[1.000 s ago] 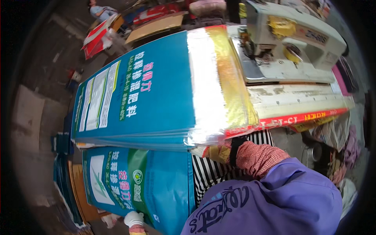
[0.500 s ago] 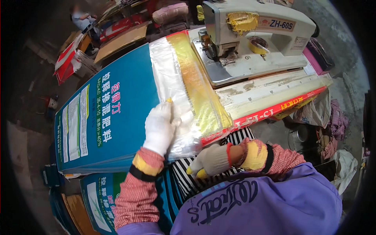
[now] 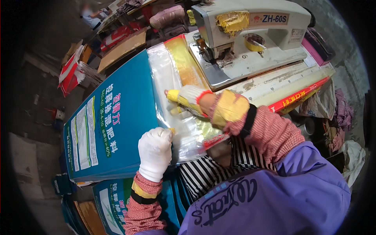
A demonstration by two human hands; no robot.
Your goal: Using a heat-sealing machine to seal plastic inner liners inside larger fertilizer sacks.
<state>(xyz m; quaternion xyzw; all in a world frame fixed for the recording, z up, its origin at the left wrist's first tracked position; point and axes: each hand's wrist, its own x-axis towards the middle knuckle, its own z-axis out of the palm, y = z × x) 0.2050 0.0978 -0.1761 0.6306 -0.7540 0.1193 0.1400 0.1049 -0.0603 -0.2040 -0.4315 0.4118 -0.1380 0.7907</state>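
Note:
A stack of large blue printed sacks lies in front of me, its clear plastic liner and yellow band turned toward the sewing machine. My left hand, in a white glove, pinches the liner's near edge at the sack mouth. My right hand, in a white and yellow glove, presses flat on the clear liner farther along, just in front of the machine's needle head. A striped cloth covers my lap below the sack edge.
More blue sacks are piled low at the left by my knee. A long ruler strip with a red edge runs along the table's right side. Cardboard, red bags and clutter fill the floor behind; cloth heaps hang at the right.
The sack stack has slid closer to the machine. My left hand dropped from the middle of the liner to its near edge, and my right hand rose from below onto the liner.

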